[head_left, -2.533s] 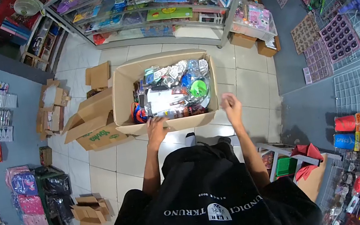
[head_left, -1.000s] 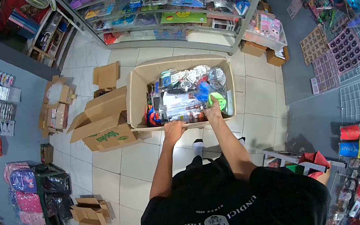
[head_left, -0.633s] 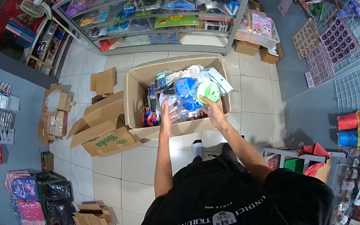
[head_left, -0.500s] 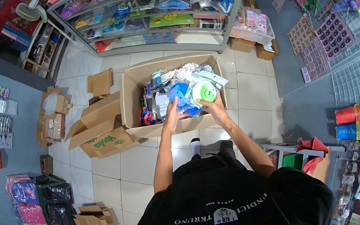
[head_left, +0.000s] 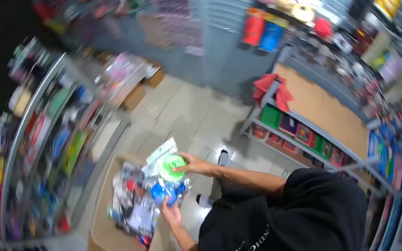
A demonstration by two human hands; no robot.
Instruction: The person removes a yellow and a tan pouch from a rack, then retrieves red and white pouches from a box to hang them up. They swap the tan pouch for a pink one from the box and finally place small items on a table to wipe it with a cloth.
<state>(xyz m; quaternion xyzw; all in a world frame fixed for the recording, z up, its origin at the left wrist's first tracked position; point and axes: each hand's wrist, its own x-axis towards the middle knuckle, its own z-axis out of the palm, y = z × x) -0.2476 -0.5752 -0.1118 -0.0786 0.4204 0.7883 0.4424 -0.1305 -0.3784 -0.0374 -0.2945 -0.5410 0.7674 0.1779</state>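
While a pale tiled floor point(head_left: 175, 103) carries it, a large, open-topped brown cardboard box point(head_left: 159, 242) holds a jumble of clear-wrapped, mostly silvery packets point(head_left: 141, 214). Over its near edge, the right hand point(head_left: 194, 165) grips a round, bright-green plastic-wrapped piece point(head_left: 169, 174) bearing a face, and the left hand point(head_left: 172, 214) pinches a blue plastic-wrapped piece point(head_left: 163, 192) just beside it.
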